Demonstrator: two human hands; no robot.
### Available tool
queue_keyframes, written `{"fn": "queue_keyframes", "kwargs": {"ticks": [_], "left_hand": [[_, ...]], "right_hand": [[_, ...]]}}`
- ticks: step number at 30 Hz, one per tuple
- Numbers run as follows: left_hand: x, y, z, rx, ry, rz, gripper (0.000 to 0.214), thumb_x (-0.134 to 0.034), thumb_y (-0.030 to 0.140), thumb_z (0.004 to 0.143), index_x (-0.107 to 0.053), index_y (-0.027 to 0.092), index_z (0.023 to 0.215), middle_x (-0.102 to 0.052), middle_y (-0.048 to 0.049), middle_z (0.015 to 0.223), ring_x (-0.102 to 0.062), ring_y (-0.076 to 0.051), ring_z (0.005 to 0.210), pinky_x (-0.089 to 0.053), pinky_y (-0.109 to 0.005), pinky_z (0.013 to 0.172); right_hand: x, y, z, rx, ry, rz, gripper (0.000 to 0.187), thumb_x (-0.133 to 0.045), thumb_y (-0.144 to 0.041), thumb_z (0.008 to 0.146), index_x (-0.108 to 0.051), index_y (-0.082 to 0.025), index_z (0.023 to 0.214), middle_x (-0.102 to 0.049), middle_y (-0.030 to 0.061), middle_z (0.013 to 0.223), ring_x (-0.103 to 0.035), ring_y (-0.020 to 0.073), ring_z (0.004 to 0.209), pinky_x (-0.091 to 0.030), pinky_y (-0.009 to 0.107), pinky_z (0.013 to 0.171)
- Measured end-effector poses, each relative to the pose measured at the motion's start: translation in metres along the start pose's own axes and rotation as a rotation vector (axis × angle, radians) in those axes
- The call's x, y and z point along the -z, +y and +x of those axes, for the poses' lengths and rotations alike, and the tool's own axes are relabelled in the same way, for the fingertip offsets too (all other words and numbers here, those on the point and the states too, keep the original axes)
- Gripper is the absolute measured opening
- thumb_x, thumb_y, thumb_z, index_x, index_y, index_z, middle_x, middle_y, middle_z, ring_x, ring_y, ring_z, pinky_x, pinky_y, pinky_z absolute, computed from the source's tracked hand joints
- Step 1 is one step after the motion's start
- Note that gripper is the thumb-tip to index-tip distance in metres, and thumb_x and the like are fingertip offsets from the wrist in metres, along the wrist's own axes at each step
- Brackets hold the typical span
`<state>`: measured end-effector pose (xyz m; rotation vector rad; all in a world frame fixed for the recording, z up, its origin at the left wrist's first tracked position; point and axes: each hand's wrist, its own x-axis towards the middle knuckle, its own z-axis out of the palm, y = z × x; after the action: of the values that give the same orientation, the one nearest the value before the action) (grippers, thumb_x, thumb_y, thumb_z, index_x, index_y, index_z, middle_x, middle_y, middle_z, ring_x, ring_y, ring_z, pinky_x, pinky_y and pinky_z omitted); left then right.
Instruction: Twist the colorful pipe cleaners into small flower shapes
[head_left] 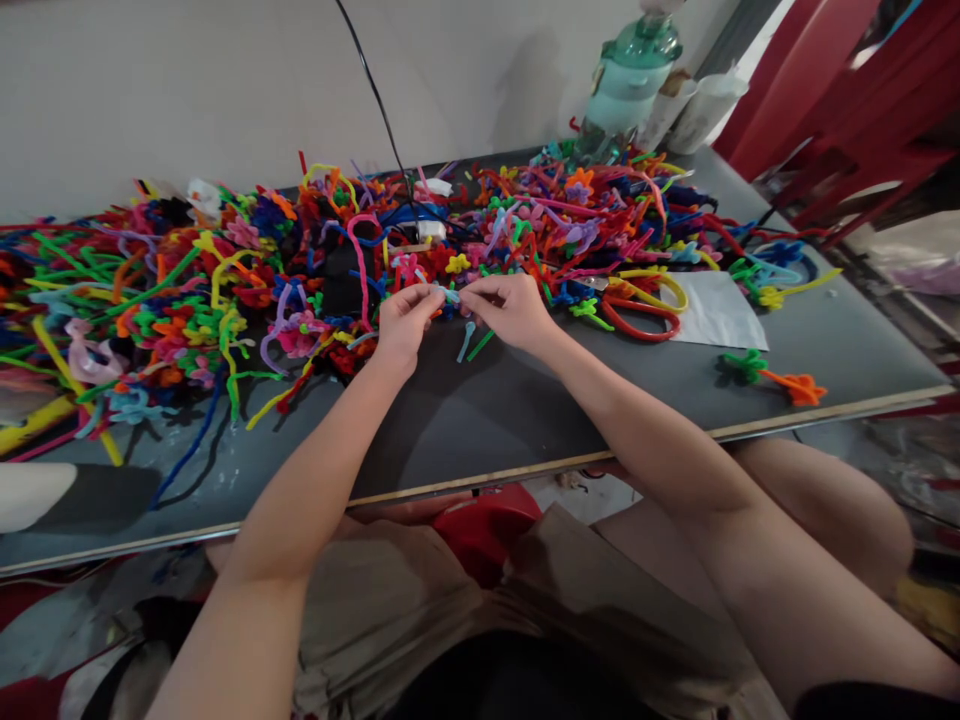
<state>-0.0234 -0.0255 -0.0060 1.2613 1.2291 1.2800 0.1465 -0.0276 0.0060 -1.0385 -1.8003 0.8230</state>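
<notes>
Between my two hands is a light blue pipe cleaner (449, 295), bent into a small shape whose details are too small to make out. My left hand (407, 318) pinches its left side. On its right side, the fingertips of my right hand (510, 308) are closed in a pinch. Just below the fingers, a short light blue piece (466, 342) and a green pipe cleaner piece (481, 346) show over the table. Right behind my hands lies a yellow pipe cleaner flower (457, 263) in the heap.
A heap of coloured pipe cleaners (172, 300) spreads along the grey table (480, 420). Red-handled scissors (641, 322) lie right of my hands, by a white packet (716, 310). A green bottle (630, 85) and paper cups (705, 110) stand at the back right. A black cable (375, 90) hangs behind.
</notes>
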Motion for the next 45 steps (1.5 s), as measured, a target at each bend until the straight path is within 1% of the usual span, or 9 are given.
{"fn": "queue_keyframes", "kwargs": {"ticks": [8,14,19,24,28,31,33,39,45], "left_hand": [[-0.005,-0.002,0.000,-0.045,0.104,-0.013,0.014,-0.076,0.034,0.073,-0.070,0.021,0.070,-0.070,-0.0011,0.071,-0.060,-0.012,0.066,-0.046,-0.024,0.056],[0.002,0.000,0.001,-0.030,-0.029,-0.021,0.019,-0.074,0.040,0.075,-0.069,0.022,0.072,-0.065,0.0001,0.068,-0.054,-0.010,0.058,-0.040,-0.023,0.050],[0.005,0.002,0.001,-0.102,0.024,-0.008,0.025,-0.075,0.044,0.074,-0.068,0.020,0.072,-0.066,-0.0008,0.071,-0.059,-0.012,0.066,-0.047,-0.023,0.060],[0.001,-0.001,-0.001,-0.190,0.080,0.022,0.027,-0.074,0.046,0.075,-0.067,0.020,0.074,-0.066,-0.0004,0.072,-0.059,-0.012,0.067,-0.048,-0.025,0.064],[-0.004,-0.001,-0.006,-0.244,0.151,0.066,0.029,-0.071,0.048,0.078,-0.067,0.020,0.079,-0.066,-0.0011,0.074,-0.061,-0.013,0.070,-0.047,-0.025,0.063],[-0.007,0.001,-0.010,-0.266,0.162,0.075,0.027,-0.070,0.048,0.080,-0.068,0.020,0.081,-0.066,-0.0008,0.074,-0.063,-0.014,0.073,-0.048,-0.026,0.065],[-0.009,0.000,-0.011,-0.265,0.158,0.062,0.026,-0.070,0.047,0.080,-0.068,0.021,0.083,-0.066,-0.0006,0.076,-0.064,-0.014,0.076,-0.048,-0.026,0.067],[-0.012,-0.002,-0.010,-0.088,0.013,-0.067,0.020,-0.068,0.042,0.084,-0.067,0.023,0.080,-0.069,-0.0009,0.079,-0.064,-0.013,0.072,-0.047,-0.026,0.058],[-0.007,0.015,-0.014,0.141,-0.198,-0.187,0.011,-0.070,0.030,0.075,-0.068,0.020,0.071,-0.064,-0.0024,0.068,-0.059,-0.013,0.063,-0.041,-0.025,0.048]], "right_hand": [[-0.001,-0.008,-0.002,0.074,0.038,-0.146,0.031,-0.055,-0.033,0.091,-0.068,-0.018,0.067,-0.067,0.0025,0.069,-0.058,0.0132,0.066,-0.042,0.027,0.065],[-0.002,0.000,-0.002,-0.005,0.033,0.015,0.030,-0.055,-0.043,0.090,-0.072,-0.018,0.085,-0.067,0.0034,0.075,-0.056,0.0121,0.060,-0.044,0.027,0.059],[0.006,-0.003,-0.006,0.083,0.281,-0.076,0.026,-0.058,-0.043,0.089,-0.071,-0.022,0.097,-0.069,0.0089,0.100,-0.062,0.0224,0.092,-0.053,0.037,0.077],[0.005,-0.009,-0.011,0.225,0.235,-0.219,0.019,-0.062,-0.039,0.087,-0.074,-0.024,0.088,-0.071,0.0082,0.097,-0.063,0.0256,0.101,-0.050,0.044,0.092],[-0.011,-0.007,-0.012,0.053,0.189,-0.045,0.025,-0.065,-0.045,0.084,-0.075,-0.021,0.082,-0.071,0.0049,0.075,-0.063,0.0160,0.067,-0.053,0.032,0.068],[-0.022,-0.002,-0.009,-0.157,0.164,0.314,0.040,-0.065,-0.058,0.080,-0.072,-0.019,0.085,-0.068,0.0025,0.070,-0.053,0.0086,0.050,-0.040,0.023,0.044],[-0.025,0.002,-0.007,-0.227,0.135,0.488,0.047,-0.068,-0.064,0.075,-0.070,-0.019,0.088,-0.068,0.0020,0.075,-0.050,0.0061,0.047,-0.033,0.021,0.037],[-0.025,0.011,-0.004,-0.163,0.015,0.536,0.049,-0.065,-0.069,0.075,-0.063,-0.020,0.084,-0.058,-0.0033,0.066,-0.044,0.0048,0.048,-0.032,0.019,0.039],[-0.011,0.009,-0.001,-0.006,0.055,0.419,0.047,-0.066,-0.067,0.076,-0.063,-0.021,0.083,-0.058,-0.0015,0.067,-0.051,0.0090,0.057,-0.042,0.023,0.051]]}}
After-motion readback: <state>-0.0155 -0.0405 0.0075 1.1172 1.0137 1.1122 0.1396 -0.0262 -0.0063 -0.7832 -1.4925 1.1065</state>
